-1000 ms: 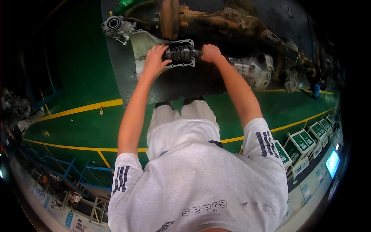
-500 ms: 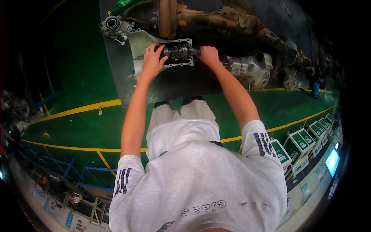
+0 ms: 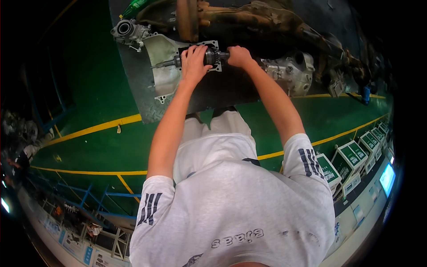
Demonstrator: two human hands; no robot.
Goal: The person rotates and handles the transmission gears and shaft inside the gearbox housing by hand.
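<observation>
A: Position of gear shaft?

B: Along the open half housing, right end past its rim. Left hand curls over the gears, gripping; right hand is closed round the right end.

A: Done, and left?

B: Judgement: shaft and housing are lined up; handling is unfinished, both hands being engaged. Fully seated or raised: cannot tell, left hand hides it.

A: Surroundings?

B: Dark bench below; silver casing to the right, rusty axle beyond.
</observation>
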